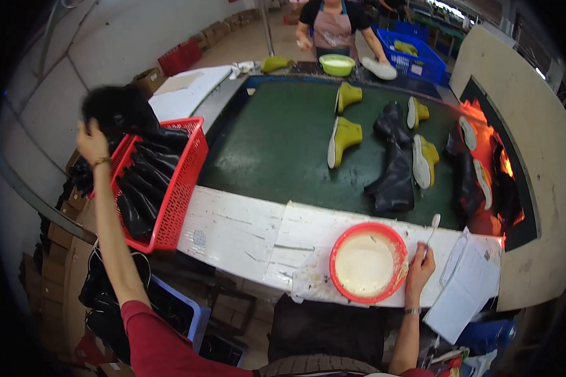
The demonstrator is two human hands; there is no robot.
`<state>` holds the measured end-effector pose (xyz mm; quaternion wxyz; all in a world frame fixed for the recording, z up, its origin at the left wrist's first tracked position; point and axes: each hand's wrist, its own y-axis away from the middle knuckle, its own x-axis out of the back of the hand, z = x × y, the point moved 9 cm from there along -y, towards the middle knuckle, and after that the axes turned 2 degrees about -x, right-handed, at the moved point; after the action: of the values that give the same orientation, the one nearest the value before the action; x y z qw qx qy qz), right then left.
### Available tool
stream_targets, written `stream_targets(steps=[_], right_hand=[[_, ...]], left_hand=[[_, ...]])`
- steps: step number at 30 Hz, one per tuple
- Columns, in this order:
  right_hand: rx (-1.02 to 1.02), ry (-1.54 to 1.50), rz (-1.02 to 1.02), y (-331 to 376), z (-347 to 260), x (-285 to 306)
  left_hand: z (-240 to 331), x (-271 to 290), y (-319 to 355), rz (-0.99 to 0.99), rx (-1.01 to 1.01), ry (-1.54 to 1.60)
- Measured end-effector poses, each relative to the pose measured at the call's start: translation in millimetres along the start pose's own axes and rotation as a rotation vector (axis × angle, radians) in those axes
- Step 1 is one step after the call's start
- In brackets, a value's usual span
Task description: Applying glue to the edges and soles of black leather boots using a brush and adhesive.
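Out at the left, my left hand [93, 143] grips the edge of a black boot upper [121, 113], which is smeared by motion above a red plastic basket [192, 166]. More black boot uppers [148, 160] lie side by side in the basket. My right hand [419, 267] is closed around the handle of a small toothbrush-like brush [434, 223], its white head pointing up and away. Just left of that hand stands a red-rimmed bowl [338, 244] of cream-coloured liquid [363, 264], on the white ledge [233, 220].
A green conveyor belt [277, 138] carries yellow-green shoe bottoms [346, 139] and black boot uppers [393, 176] by a glowing orange heater opening [506, 166]. Papers [468, 283] lie right of the bowl. Across the belt, a co-worker [333, 28] stands by a green bowl [337, 65] and blue crate [415, 63].
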<state>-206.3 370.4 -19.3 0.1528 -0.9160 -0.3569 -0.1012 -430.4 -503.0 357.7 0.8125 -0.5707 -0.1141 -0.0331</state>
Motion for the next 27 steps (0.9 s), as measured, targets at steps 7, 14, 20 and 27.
stream_targets(steps=[7, 14, 20, 27], right_hand=[[-0.04, -0.227, -0.103, -13, -29, -6], [0.445, 0.56, -0.336, 20, -140, -14], [0.722, 1.027, -0.464, 43, -131, -40], [0.582, 0.681, -0.353, 52, -167, 1]], left_hand=[[168, 100, 40, -0.453, -0.155, 0.474], [314, 51, 327, -1.121, -0.54, 0.349], [308, 30, 437, -1.238, -0.303, 0.65], [271, 39, 384, -1.184, -0.191, 0.445]])
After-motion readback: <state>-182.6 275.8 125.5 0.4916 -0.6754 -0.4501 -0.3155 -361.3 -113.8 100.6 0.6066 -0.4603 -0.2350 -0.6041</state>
